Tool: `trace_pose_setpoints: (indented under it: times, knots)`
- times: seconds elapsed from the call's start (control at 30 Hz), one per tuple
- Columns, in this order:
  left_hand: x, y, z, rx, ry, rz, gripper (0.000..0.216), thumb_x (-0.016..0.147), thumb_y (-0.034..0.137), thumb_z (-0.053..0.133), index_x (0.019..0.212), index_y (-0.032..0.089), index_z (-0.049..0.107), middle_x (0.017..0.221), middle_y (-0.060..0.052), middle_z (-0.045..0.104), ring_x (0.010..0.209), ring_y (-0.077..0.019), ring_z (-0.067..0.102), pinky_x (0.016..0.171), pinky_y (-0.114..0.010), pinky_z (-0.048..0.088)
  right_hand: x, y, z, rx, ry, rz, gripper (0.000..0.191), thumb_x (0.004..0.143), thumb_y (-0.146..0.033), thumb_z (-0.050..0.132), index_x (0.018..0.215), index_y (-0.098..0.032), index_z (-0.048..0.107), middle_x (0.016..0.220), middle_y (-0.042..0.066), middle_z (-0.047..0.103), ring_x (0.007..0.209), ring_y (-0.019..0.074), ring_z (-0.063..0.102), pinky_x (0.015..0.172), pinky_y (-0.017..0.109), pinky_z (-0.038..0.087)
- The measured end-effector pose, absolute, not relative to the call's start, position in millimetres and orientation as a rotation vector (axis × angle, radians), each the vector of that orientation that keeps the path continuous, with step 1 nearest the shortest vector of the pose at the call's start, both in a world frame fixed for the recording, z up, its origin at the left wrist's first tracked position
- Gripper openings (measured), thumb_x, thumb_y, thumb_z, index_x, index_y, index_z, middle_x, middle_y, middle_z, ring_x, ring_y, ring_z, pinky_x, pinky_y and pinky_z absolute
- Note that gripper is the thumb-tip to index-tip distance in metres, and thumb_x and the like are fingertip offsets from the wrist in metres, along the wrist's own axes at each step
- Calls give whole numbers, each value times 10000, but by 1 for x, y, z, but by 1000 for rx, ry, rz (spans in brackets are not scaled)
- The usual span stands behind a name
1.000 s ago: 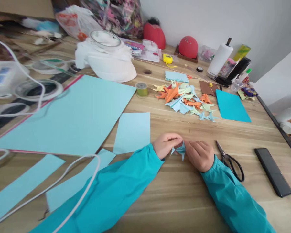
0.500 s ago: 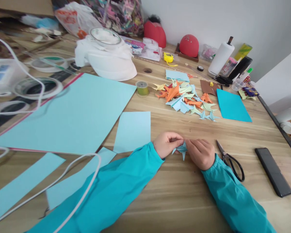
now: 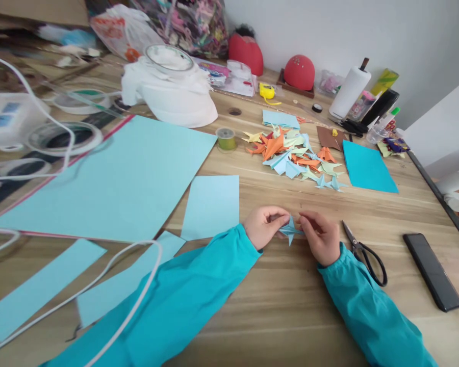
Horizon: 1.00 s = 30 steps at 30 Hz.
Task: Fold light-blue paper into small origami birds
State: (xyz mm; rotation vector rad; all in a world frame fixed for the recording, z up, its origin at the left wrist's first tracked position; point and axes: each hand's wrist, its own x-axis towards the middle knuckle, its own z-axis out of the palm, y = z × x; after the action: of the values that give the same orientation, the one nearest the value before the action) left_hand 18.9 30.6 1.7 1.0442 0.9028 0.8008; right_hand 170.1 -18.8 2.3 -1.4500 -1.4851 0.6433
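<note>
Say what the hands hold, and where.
A small blue folded paper shape: left hand pinches its left end, right hand its right end.

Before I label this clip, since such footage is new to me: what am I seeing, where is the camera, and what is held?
No machine here: a person in teal sleeves works with bare hands. The picture comes from a camera worn on the head, looking forward and down. The left hand and right hand pinch a small blue folded paper shape between them, low over the wooden table. Right of them lie black scissors and a flat black device. Farther back sits a pile of folded paper shapes, orange, blue and pale green; to the left lie a large light-blue sheet and a smaller square.
</note>
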Motion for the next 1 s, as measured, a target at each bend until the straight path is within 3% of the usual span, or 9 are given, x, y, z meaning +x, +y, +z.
trace_pose_setpoints:
  times: [0.1, 0.2, 0.67, 1.0]
  knots:
    - [20, 28, 3, 1006, 943, 911, 265, 620, 356, 676, 734, 119, 644, 625, -11, 621, 567, -135, 600, 484, -241, 550, 166, -17, 5, -1390, -1174, 1102, 330, 777, -452, 593, 946, -169, 592, 561, 4, 647, 417, 143, 591, 391, 249, 483]
    - [21, 25, 4, 1046, 990, 991, 260, 643, 353, 651, 750, 116, 651, 675, -27, 632, 571, -129, 596, 475, -226, 549, 163, -14, 8, -1342, -1074, 1268, 358, 709, -464, 664, 885, -161, 592, 482, -24, 604, 399, 137, 578, 383, 234, 470]
    - [17, 23, -4, 1359, 980, 954, 249, 726, 344, 604, 806, 121, 678, 730, -48, 651, 509, -107, 571, 450, -204, 518, 160, -16, 5, -1320, -1117, 1202, 289, 714, -427, 671, 794, -154, 620, 479, -27, 594, 382, 94, 534, 374, 194, 435]
    - [16, 24, -3, 1282, 903, 927, 280, 694, 359, 637, 826, 117, 684, 812, -69, 650, 615, -138, 591, 472, -230, 531, 160, -15, 7, -1334, -1107, 1225, 307, 702, -452, 674, 771, -156, 632, 483, -26, 595, 374, 92, 531, 366, 192, 426]
